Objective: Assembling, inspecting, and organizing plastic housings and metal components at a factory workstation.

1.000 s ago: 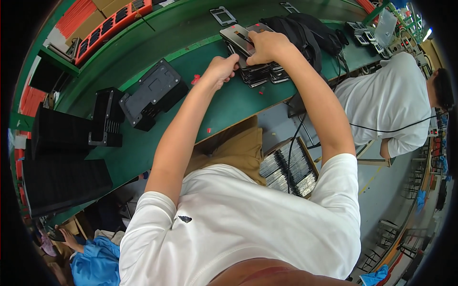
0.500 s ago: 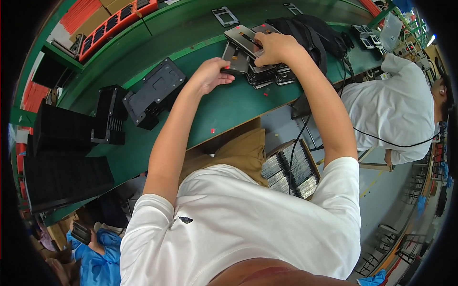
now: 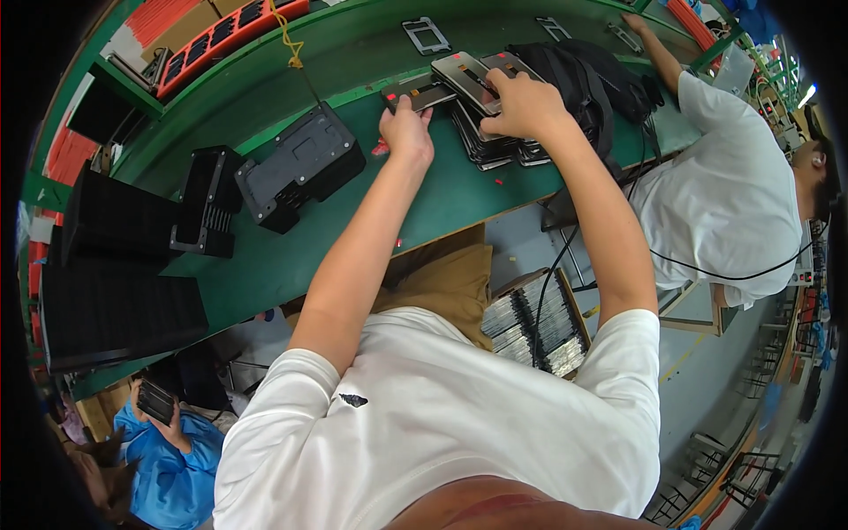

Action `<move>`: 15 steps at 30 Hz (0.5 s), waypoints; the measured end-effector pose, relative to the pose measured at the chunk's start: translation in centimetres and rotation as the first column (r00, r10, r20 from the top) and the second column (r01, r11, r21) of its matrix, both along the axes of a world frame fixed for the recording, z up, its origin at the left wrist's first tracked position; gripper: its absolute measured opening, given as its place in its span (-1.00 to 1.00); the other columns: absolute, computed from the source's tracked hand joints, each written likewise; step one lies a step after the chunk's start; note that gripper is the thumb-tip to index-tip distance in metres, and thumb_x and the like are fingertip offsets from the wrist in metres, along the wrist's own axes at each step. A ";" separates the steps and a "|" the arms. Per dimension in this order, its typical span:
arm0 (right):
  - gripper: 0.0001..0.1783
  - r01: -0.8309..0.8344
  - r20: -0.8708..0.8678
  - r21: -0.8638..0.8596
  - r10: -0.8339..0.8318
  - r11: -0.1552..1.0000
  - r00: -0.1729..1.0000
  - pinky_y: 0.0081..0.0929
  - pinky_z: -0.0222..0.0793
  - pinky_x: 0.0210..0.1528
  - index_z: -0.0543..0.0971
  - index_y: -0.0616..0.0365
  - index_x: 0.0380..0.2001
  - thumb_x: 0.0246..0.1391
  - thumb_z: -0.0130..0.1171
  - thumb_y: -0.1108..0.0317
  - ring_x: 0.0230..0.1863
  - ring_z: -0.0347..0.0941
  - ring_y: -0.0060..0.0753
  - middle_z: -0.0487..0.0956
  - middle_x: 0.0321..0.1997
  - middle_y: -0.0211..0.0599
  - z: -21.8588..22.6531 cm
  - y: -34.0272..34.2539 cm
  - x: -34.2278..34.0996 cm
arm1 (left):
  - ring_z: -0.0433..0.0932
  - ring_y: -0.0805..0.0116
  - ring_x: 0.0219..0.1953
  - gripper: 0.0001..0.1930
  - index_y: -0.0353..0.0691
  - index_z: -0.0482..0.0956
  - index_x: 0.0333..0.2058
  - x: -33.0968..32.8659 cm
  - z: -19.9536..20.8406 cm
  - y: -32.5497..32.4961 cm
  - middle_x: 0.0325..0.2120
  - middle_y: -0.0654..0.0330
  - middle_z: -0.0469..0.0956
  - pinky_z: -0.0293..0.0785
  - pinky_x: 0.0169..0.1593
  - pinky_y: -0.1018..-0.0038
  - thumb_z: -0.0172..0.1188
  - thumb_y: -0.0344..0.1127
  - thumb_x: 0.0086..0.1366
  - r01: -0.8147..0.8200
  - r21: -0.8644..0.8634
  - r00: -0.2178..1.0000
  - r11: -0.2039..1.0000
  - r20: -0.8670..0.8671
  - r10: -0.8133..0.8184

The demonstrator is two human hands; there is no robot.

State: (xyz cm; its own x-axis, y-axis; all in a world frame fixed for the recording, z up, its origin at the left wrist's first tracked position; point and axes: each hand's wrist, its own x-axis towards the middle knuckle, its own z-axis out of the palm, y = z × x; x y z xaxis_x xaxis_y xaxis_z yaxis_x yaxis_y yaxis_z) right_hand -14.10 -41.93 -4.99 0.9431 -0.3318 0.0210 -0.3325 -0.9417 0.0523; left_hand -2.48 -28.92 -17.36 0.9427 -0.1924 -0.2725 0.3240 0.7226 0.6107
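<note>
Beyond the middle of the bench, my left hand (image 3: 407,134) grips the near edge of a flat grey phone-sized panel (image 3: 422,92) with a small orange patch. That panel lies flat or is held level; its underside is hidden. My right hand (image 3: 530,106) is closed on the right side of another silver-grey panel (image 3: 463,74), tilted over the front of a stack of panels (image 3: 484,150). Its fingertips curl round that panel's edge. Another panel with a red mark (image 3: 503,62) shows behind my right hand. A bit of red material (image 3: 381,147) lies beside my left wrist.
A black backpack (image 3: 574,97) sits right of the stack. Black fixture blocks (image 3: 296,168) stand on the green bench (image 3: 371,208) at left. A box of thin panels (image 3: 539,318) is below the bench edge. Co-workers are at right (image 3: 724,177) and lower left (image 3: 181,468).
My left hand has moved right and up with its panel, away from the stack's near left side. My right hand has shifted slightly right. The co-worker at right now reaches across the bench.
</note>
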 end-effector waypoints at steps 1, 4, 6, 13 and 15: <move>-0.26 -0.001 0.002 -0.004 0.001 1.000 1.000 -0.11 0.56 -0.03 0.48 -0.09 0.11 -0.19 0.37 -0.08 -0.06 0.61 0.01 0.64 -0.15 -0.07 -0.1 -0.1 -0.5 | 0.59 0.23 -0.20 -0.77 -0.27 0.41 -0.01 0.8 0.1 0.8 -0.17 0.13 0.57 0.56 -0.16 0.31 0.07 -0.31 0.46 0.065 0.051 0.998 0.997 0.008 -0.065; -0.32 -0.068 0.098 0.016 0.066 0.998 0.993 -0.12 0.57 -0.09 0.49 -0.09 0.12 -0.12 0.32 0.00 -0.11 0.60 0.05 0.62 -0.19 -0.09 -0.4 0.7 -2.4 | 0.59 0.24 -0.23 -0.77 -0.25 0.42 0.00 2.6 1.1 2.9 -0.22 0.16 0.58 0.55 -0.19 0.32 0.05 -0.30 0.45 0.190 0.157 0.980 0.969 0.020 -0.196; -0.32 -0.076 0.125 -0.028 0.079 0.997 0.989 -0.12 0.57 -0.09 0.48 -0.09 0.15 -0.10 0.31 0.04 -0.12 0.59 0.06 0.61 -0.19 -0.09 -0.6 1.3 -3.8 | 0.58 0.26 -0.25 -0.78 -0.24 0.44 -0.04 2.9 2.0 3.7 -0.25 0.16 0.58 0.55 -0.21 0.33 0.03 -0.29 0.44 0.390 0.228 0.916 0.892 0.007 -0.402; -0.27 -0.187 0.285 -0.073 0.200 0.980 0.938 -0.12 0.54 -0.02 0.41 -0.04 0.30 -0.01 0.25 0.20 -0.08 0.53 0.10 0.51 -0.11 -0.03 -2.2 1.1 -6.3 | 0.48 -0.01 0.02 -0.45 -0.33 0.41 0.10 4.9 0.5 -2.9 0.00 -0.01 0.50 0.43 0.07 0.10 -0.12 0.08 0.48 0.634 0.451 0.682 0.628 0.056 -0.729; -0.23 -0.154 0.310 -0.009 0.149 0.988 0.939 -0.10 0.50 0.07 0.37 0.07 0.33 0.00 0.27 0.23 0.01 0.49 0.15 0.46 -0.02 0.07 -2.8 1.8 -6.0 | 0.28 -0.13 0.21 -0.25 -0.35 0.26 0.24 5.3 -0.1 -5.2 0.18 -0.10 0.32 0.23 0.23 0.04 -0.23 0.26 0.44 0.595 0.430 0.696 0.679 0.147 -0.703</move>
